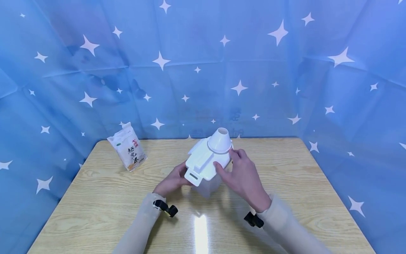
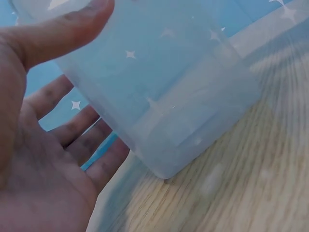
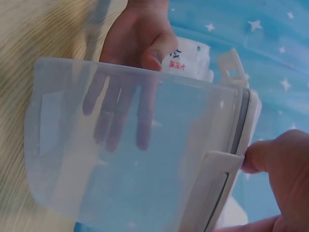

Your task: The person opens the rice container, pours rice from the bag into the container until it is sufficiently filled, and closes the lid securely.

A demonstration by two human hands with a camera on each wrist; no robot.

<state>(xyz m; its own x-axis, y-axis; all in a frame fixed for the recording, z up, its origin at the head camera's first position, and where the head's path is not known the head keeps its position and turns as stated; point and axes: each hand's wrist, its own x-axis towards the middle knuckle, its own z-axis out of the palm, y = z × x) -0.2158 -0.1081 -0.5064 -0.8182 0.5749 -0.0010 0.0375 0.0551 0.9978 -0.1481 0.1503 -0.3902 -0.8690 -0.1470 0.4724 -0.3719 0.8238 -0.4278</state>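
Observation:
A translucent plastic storage container (image 1: 207,187) is tilted over the middle of the table, its white lid (image 1: 203,163) turned up toward the head camera. On the lid stands a white cone-shaped cup (image 1: 220,141). My left hand (image 1: 172,181) holds the container from the left; in the left wrist view its thumb lies across one face, its fingers behind. With thumb and fingers, my right hand (image 1: 243,174) grips the lid's right side. White side clips (image 3: 207,193) show at the lid's edge in the right wrist view. Only the container's lower corner (image 2: 166,171) comes down to the wood.
A white bag (image 1: 128,147) with red and black characters stands at the table's back left. The wooden table (image 1: 95,211) meets a blue star-patterned curtain (image 1: 203,88) behind and at both sides. Dark cameras (image 1: 166,208) are strapped at the wrists.

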